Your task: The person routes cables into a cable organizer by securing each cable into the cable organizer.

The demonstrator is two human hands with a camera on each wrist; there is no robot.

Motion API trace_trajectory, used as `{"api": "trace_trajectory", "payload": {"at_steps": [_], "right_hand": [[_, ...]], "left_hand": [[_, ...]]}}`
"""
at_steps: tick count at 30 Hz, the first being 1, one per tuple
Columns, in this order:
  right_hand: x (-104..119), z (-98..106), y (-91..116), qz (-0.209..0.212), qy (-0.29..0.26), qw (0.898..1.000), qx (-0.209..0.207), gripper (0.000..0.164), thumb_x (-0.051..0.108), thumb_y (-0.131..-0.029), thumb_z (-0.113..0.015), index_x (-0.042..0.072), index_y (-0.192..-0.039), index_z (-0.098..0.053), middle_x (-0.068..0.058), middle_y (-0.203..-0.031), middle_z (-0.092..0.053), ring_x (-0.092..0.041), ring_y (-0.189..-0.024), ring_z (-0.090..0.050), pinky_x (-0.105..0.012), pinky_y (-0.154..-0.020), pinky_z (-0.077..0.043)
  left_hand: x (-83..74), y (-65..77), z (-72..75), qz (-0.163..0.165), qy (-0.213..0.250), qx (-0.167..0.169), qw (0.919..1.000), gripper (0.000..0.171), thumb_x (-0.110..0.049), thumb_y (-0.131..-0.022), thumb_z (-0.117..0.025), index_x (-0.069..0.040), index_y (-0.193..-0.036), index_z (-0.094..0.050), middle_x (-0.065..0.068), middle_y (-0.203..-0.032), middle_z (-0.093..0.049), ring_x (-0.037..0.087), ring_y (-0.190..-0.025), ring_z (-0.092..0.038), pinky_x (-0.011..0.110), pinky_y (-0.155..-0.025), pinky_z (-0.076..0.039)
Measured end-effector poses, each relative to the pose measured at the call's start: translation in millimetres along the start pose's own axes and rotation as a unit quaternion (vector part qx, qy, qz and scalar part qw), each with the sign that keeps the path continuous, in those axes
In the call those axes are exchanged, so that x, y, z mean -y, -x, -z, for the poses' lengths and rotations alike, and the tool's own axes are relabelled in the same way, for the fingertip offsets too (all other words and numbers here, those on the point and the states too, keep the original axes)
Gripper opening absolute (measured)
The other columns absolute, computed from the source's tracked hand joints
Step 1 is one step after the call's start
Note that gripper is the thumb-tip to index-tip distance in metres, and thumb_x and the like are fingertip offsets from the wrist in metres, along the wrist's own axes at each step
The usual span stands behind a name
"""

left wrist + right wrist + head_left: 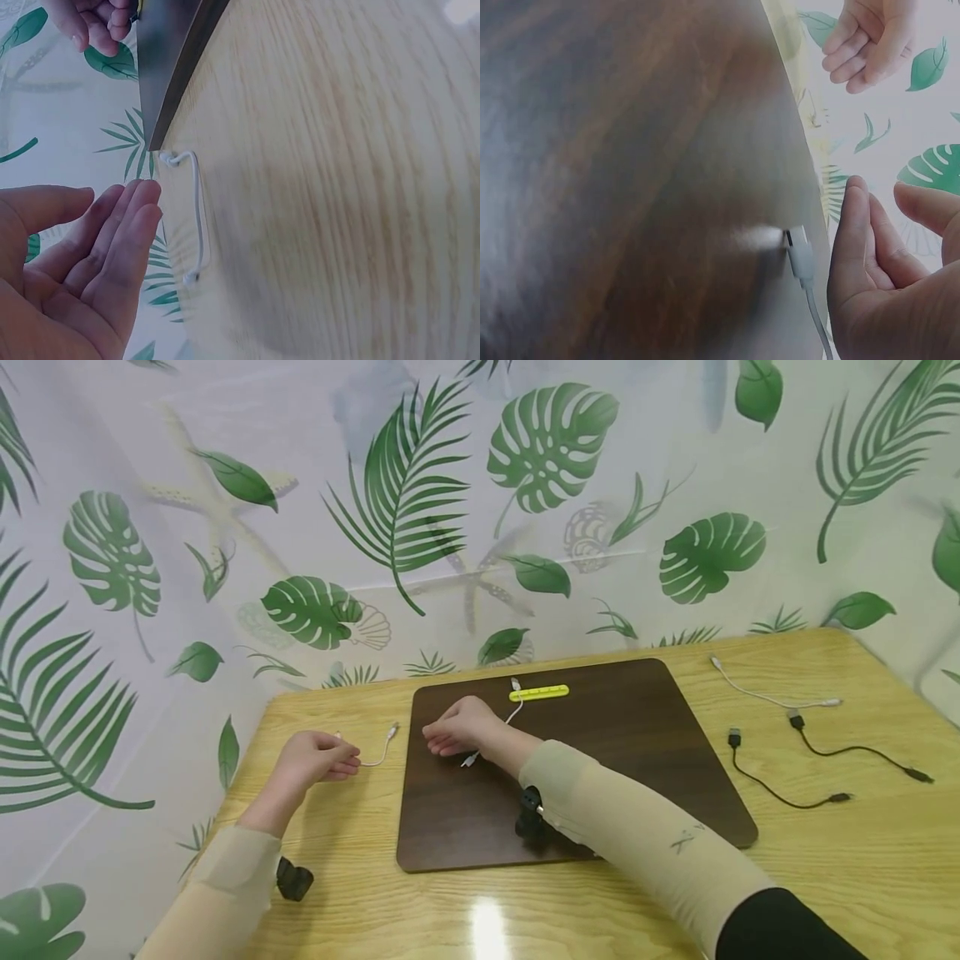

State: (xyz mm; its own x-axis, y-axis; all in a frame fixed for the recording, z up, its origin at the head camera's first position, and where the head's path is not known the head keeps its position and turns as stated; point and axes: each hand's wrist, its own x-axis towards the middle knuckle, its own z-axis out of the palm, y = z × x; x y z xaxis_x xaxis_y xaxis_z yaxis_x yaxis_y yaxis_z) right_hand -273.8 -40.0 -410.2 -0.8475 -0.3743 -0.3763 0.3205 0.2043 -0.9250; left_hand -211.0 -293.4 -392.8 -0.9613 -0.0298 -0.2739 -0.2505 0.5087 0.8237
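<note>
My left hand [321,760] rests on the wooden table [825,877] just left of the dark brown mat [600,752]. Its fingers [112,232] are straight and hold nothing. A short white cable [197,217] lies loose on the table beside the fingertips. My right hand [453,731] lies on the mat's far left part, fingers [855,247] relaxed and apart from the thumb. A white cable plug [799,255] lies on the mat next to that hand, untouched. This cable [513,714] runs back to a yellow cable holder [538,693].
A longer white cable [772,697] lies at the table's back right. Two black cables [780,785] [862,749] lie right of the mat. A leaf-print curtain [225,568] walls the table on the left and at the back.
</note>
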Motion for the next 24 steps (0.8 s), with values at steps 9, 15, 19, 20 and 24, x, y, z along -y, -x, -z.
{"api": "trace_trajectory", "payload": {"at_steps": [9,15,19,20,24], "right_hand": [[-6.6,-14.8,-6.1,0.016,0.009,1.0,0.005,0.021,0.002,-0.097,-0.075,-0.015,-0.109,-0.076,-0.011,-0.075,-0.078,-0.008,-0.056,-0.068,-0.023,-0.064,-0.064],[-8.6,-26.9,-8.3,0.03,0.026,0.999,0.006,0.019,0.001,-0.097,-0.074,-0.015,-0.106,-0.077,-0.007,-0.07,-0.074,-0.008,-0.056,-0.067,-0.024,-0.065,-0.065],[-8.6,-34.3,-7.6,0.038,0.03,0.999,0.005,0.019,0.001,-0.097,-0.073,-0.016,-0.105,-0.077,-0.008,-0.069,-0.074,-0.007,-0.057,-0.066,-0.026,-0.067,-0.066],[-8.7,-35.9,-8.1,0.039,0.031,0.999,0.003,0.019,0.001,-0.097,-0.073,-0.016,-0.105,-0.077,-0.012,-0.072,-0.076,-0.007,-0.057,-0.066,-0.026,-0.068,-0.066],[-9.5,-42.3,-11.2,0.046,0.041,0.998,-0.002,0.019,0.002,-0.097,-0.074,-0.015,-0.105,-0.077,-0.023,-0.088,-0.081,-0.007,-0.058,-0.067,-0.026,-0.068,-0.066]], "left_hand": [[11.7,-3.9,7.2,-0.006,0.011,-0.027,0.9996,0.028,-0.003,-0.102,-0.065,0.021,-0.117,-0.069,0.018,-0.092,-0.081,0.006,-0.072,-0.075,0.028,-0.076,-0.067],[14.6,-5.5,7.6,-0.002,-0.076,-0.058,0.9955,0.025,-0.004,-0.103,-0.065,0.015,-0.117,-0.073,0.026,-0.104,-0.079,0.015,-0.081,-0.078,0.031,-0.08,-0.067],[17.3,-5.8,6.9,-0.008,-0.113,-0.067,0.9912,0.023,-0.005,-0.104,-0.065,0.013,-0.115,-0.075,0.026,-0.105,-0.079,0.024,-0.086,-0.079,0.035,-0.081,-0.067],[17.9,-6.0,6.9,-0.008,-0.118,-0.068,0.9906,0.023,-0.006,-0.103,-0.065,0.012,-0.114,-0.075,0.026,-0.104,-0.079,0.024,-0.086,-0.079,0.035,-0.081,-0.067],[19.5,-8.2,9.2,-0.011,-0.134,-0.065,0.9888,0.022,-0.007,-0.103,-0.066,0.01,-0.111,-0.077,0.022,-0.097,-0.08,0.02,-0.081,-0.077,0.034,-0.077,-0.065]]}}
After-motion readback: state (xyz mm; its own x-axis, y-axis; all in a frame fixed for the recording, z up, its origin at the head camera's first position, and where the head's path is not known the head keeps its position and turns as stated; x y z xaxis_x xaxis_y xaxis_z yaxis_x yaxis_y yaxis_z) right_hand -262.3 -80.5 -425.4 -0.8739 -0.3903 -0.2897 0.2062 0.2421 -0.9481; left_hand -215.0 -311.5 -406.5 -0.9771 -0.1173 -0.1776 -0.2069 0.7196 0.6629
